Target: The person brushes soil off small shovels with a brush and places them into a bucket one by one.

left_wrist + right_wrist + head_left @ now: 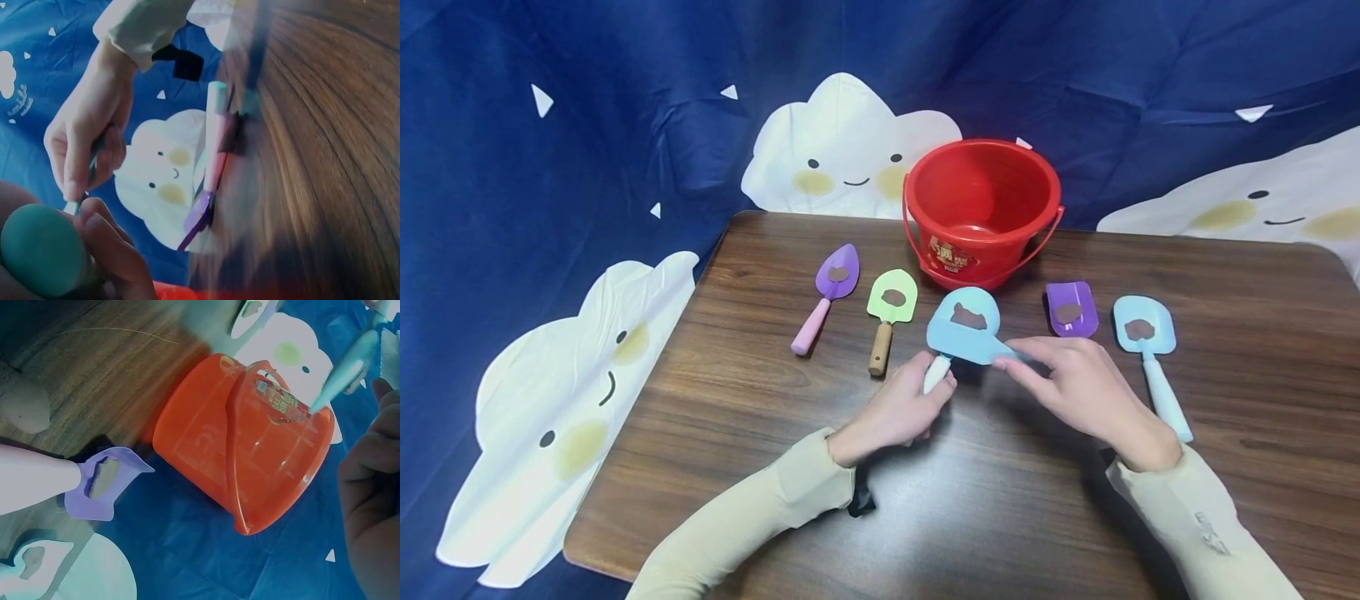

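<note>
My left hand [898, 404] grips the pale handle of a light blue toy shovel [945, 307], whose rounded blade points away from me. A brown patch lies on that blade. With thumb and fingers, my right hand [1075, 379] pinches the narrow end of a flat blue scraper-like piece [966, 342]. This piece lies across the lower part of the shovel blade; whether they touch, I cannot tell. The left wrist view shows the round handle end [40, 250] in my left hand. In the right wrist view the blue piece [347, 369] appears almost edge-on.
A red bucket [955, 242] stands behind the shovel. Left are a purple trowel [848, 260] and a green shovel [880, 311]; right, a purple scoop [1081, 298] and another blue shovel [1161, 321]. Each bears a brown patch. A blue cloud-patterned cloth [647, 50] surrounds the wooden table [737, 292].
</note>
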`<state>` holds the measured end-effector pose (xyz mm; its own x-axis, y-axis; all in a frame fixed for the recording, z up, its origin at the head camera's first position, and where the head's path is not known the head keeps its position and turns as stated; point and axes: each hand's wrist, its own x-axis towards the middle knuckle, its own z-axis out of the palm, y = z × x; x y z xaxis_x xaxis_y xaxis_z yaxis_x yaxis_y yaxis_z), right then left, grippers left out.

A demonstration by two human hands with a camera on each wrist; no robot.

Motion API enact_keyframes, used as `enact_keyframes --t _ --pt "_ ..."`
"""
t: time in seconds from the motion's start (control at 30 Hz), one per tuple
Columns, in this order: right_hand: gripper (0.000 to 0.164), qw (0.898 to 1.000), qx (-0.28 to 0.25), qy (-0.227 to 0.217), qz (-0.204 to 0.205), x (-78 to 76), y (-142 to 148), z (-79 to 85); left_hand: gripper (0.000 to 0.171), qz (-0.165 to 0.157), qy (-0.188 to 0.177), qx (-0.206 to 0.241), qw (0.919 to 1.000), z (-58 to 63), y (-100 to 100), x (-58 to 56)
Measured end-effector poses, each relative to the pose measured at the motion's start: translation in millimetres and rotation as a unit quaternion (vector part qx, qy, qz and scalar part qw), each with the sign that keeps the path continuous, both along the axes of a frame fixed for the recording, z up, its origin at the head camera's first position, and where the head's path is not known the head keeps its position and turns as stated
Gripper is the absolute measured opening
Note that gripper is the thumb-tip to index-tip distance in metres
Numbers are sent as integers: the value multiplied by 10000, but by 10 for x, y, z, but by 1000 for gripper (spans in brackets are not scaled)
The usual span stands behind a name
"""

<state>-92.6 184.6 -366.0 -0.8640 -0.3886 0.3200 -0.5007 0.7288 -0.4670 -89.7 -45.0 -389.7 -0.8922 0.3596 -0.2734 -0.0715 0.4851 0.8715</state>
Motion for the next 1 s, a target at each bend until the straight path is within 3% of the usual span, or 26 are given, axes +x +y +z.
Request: enact_keyframes --t 0.23,0.53,0.7,0.87,1.0 --pt "34 9999 -27 136 -50 -34 9 -31 12 -52 -107 367 9993 -33 72 12" --pt "41 9951 -41 930 -345 -91 69 -53 11 -265 -247 649 9972 -53 193 60" --pt "43 9901 -144 1315 -473 -116 93 -84 10 -157 -152 590 9980 -53 237 83" --pt "40 9830 -298 1611 -823 -147 129 -130 11 -269 -192 619 9975 -39 271 151" --pt "39 9810 -381 1513 -1153 -173 187 -153 11 -397 -230 615 9971 -50 276 188"
